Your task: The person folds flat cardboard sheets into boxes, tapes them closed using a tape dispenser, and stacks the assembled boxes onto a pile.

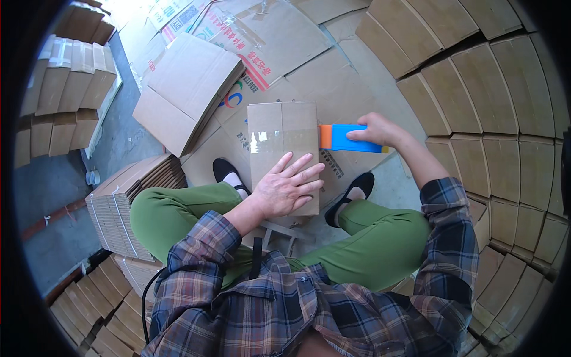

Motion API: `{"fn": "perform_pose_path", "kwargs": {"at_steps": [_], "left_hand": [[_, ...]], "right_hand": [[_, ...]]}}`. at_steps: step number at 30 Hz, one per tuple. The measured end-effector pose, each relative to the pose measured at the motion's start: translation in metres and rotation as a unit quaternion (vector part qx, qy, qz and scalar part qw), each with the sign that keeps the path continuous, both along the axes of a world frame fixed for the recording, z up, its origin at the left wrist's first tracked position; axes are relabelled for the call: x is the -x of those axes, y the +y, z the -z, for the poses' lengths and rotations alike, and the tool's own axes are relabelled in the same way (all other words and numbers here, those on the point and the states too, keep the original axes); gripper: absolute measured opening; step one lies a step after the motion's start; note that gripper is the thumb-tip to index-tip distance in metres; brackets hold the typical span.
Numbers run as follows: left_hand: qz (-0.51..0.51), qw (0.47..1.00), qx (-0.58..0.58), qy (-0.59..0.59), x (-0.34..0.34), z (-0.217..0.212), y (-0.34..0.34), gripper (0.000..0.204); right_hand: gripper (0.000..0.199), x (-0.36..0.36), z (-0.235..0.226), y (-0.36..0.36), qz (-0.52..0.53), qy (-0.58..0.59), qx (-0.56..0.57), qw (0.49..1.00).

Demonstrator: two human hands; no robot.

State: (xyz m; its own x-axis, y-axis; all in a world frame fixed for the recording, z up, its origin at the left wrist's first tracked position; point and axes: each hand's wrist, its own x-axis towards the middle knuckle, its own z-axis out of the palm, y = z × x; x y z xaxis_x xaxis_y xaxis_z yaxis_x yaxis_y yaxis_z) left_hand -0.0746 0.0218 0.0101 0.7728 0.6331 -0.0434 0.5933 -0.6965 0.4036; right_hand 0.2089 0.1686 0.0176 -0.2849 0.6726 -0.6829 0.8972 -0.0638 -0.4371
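Cardboard box, light and stiff, taped along 1 seam; left hand presses flat and open on top, right hand grips a blue-orange tape dispenser.

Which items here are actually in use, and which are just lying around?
In use:
- small cardboard box, left hand flat on it
- blue-and-orange tape dispenser, gripped by right hand at the box's right edge

Lying about:
- flattened cartons on the floor
- strapped bundle of flat cardboard
- stacked boxes at right
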Motion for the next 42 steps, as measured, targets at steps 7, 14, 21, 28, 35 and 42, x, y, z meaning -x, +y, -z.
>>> {"fn": "perform_pose_path", "kwargs": {"at_steps": [7, 14, 21, 28, 35, 42], "left_hand": [[0.005, 1.000, -0.007, 0.011, 0.003, 0.001, -0.003, 0.043], [-0.005, 0.999, -0.031, -0.019, 0.003, -0.001, -0.003, 0.056], [-0.342, 0.837, 0.111, -0.412, 0.007, -0.002, -0.010, 0.027], [-0.388, 0.461, 0.525, -0.601, -0.004, -0.052, -0.047, 0.058], [-0.341, 0.323, 0.591, -0.656, 0.005, -0.046, -0.071, 0.053], [-0.426, 0.356, 0.518, -0.651, 0.009, -0.023, -0.074, 0.024]], "right_hand": [[0.063, 0.046, -0.003, 0.029, -0.078, -0.083, 0.044, 0.993], [0.054, 0.071, -0.023, -0.012, -0.132, -0.208, -0.078, 0.966], [0.050, 0.015, -0.121, -0.051, 0.044, 0.004, -0.074, 0.996], [0.028, 0.038, -0.164, -0.119, 0.123, 0.166, 0.002, 0.978], [0.034, 0.059, -0.151, -0.137, 0.076, 0.186, 0.021, 0.979], [0.038, 0.079, -0.138, -0.139, 0.060, 0.181, 0.038, 0.981]]}}
